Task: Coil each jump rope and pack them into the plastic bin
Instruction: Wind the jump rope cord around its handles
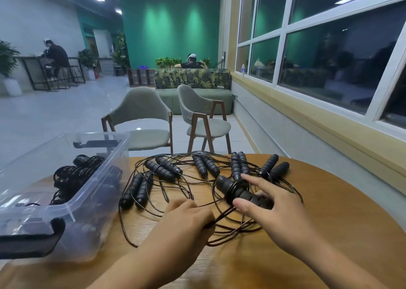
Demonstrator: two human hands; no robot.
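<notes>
Holding the wrapped handles (246, 193) just above the bench (318, 233), the right hand (274, 207) curls thumb and fingers loosely round them, while the left hand (189, 218) pinches the trailing cord (222, 217). That cord crosses the loose jump ropes (164, 170) spread behind, so a pull could snag a neighbour and drag it along. The slack hold may let wraps slip off. The plastic bin (66, 203), with coiled ropes (70, 176) inside, stands at the left.

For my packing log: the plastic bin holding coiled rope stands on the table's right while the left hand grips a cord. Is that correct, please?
Not quite: the head view shows the plastic bin on the left of the table; it does hold coiled rope, and the left hand grips a cord.
</notes>
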